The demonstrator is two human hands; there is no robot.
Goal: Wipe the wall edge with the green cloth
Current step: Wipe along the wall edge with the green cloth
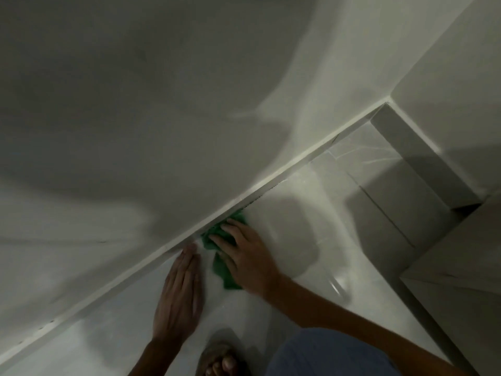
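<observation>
One green cloth (221,255) lies crumpled on the pale floor (292,213), its far end touching the wall edge (271,180), the white skirting strip that runs diagonally from near left to far right at the foot of the wall (135,104). My right hand (245,257) lies flat on the cloth, fingers spread, pressing it down against the floor beside the strip. My left hand (180,294) rests palm-down on the floor just left of the cloth, fingers extended and held together, fingertips close to the strip. One sandalled foot (219,359) shows at the near edge. No containers are visible.
</observation>
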